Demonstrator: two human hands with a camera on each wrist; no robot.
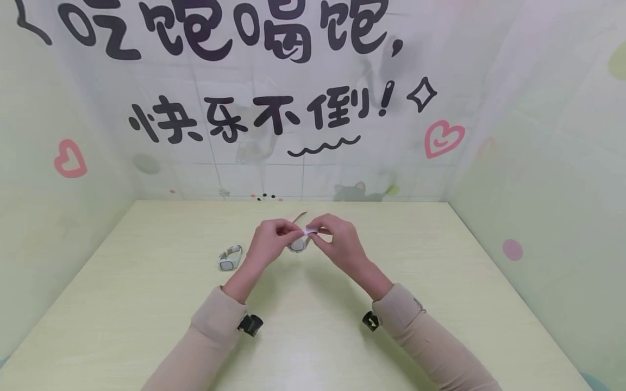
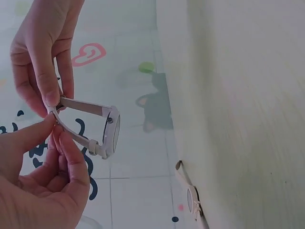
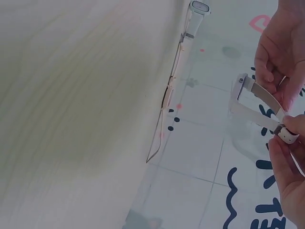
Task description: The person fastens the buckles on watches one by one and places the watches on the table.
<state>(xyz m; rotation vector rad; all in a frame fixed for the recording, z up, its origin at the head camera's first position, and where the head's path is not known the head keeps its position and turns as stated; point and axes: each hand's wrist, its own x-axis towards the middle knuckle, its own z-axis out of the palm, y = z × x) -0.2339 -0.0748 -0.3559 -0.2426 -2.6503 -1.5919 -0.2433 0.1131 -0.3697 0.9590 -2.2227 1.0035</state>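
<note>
Between my two hands, a white wristwatch (image 2: 112,131) hangs with its face turned away from the fingers. My left hand (image 1: 271,239) pinches the strap near its ends between thumb and fingertips. Opposite it, my right hand (image 1: 342,241) also pinches the strap ends with thumb and fingers. In the right wrist view the strap ends meet at the buckle (image 3: 280,129), partly covered by fingertips. Whether the buckle is fastened I cannot tell.
Left of my hands, a second white watch (image 1: 230,258) stands on the table with its strap looped. Behind my hands lies another watch, its thin strap (image 1: 299,216) stretched out. The pale wooden table (image 1: 146,326) meets a printed cloth backdrop (image 1: 244,179) at its far edge.
</note>
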